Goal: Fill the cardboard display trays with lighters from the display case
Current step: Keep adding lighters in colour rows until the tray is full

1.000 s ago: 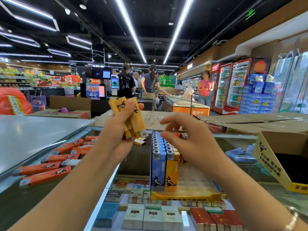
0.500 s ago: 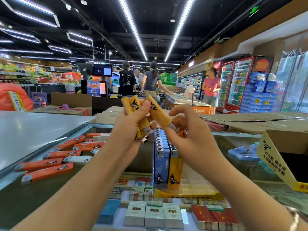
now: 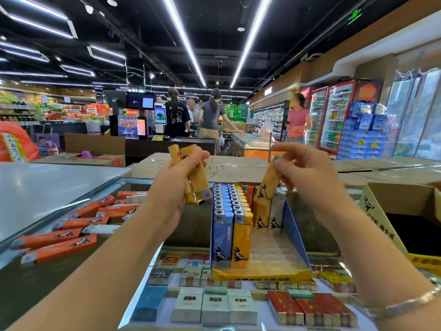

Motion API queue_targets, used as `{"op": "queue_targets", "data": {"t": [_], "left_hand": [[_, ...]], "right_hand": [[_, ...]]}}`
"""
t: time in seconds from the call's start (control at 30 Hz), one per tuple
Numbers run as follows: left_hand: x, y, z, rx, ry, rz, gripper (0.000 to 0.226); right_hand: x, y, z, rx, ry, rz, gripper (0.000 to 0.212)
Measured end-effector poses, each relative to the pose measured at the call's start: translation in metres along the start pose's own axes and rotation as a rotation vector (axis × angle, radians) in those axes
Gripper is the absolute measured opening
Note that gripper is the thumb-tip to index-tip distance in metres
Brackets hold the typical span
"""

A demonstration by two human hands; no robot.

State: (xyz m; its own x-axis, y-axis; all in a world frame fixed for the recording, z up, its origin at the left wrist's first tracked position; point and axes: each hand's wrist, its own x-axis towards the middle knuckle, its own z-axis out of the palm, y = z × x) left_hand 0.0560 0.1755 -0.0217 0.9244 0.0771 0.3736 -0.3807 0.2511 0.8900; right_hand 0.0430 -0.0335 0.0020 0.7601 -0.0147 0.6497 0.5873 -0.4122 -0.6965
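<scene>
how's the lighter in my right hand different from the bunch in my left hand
The right hand pinches a single yellow lighter over the display tray; the left hand grips several yellow lighters off to the tray's side. Both are yellow with a black logo.

Open slots are showing at three o'clock of the lighter rows in the tray, its blue wall closing that side. Orange lighters are crowding the glass at nine o'clock.
</scene>
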Motion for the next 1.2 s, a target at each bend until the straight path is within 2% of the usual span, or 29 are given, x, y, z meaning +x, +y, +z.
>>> {"op": "queue_targets", "data": {"t": [0.07,0.17,0.37,0.67,0.83,1.1,1.2], "left_hand": [[-0.0009,-0.0009,0.0001,0.040,-0.009,-0.004,0.023],[-0.0017,-0.0013,0.0000,0.030,-0.016,-0.008,0.022],[-0.0018,0.0002,-0.0005,-0.017,0.017,0.002,0.034],[0.0013,-0.0033,-0.0036,-0.019,0.038,-0.029,0.033],[-0.0012,-0.0032,-0.0011,-0.006,0.015,-0.034,0.037],[-0.0017,-0.0034,-0.0017,-0.010,-0.010,-0.057,0.038],[-0.0033,-0.0016,-0.0010,-0.020,-0.025,-0.052,0.038]], "right_hand": [[-0.0008,0.0059,0.0050,-0.222,-0.128,0.003,0.017],[-0.0016,0.0094,0.0082,-0.449,-0.187,-0.042,0.019],[-0.0022,0.0057,0.0073,-0.514,-0.277,-0.005,0.018],[-0.0023,0.0038,0.0085,-0.640,-0.297,-0.045,0.017],[-0.0015,0.0062,0.0095,-0.717,-0.406,-0.068,0.017],[-0.0009,0.0101,0.0104,-0.701,-0.390,-0.084,0.018],[-0.0015,0.0101,0.0098,-0.714,-0.335,-0.134,0.017]]}}
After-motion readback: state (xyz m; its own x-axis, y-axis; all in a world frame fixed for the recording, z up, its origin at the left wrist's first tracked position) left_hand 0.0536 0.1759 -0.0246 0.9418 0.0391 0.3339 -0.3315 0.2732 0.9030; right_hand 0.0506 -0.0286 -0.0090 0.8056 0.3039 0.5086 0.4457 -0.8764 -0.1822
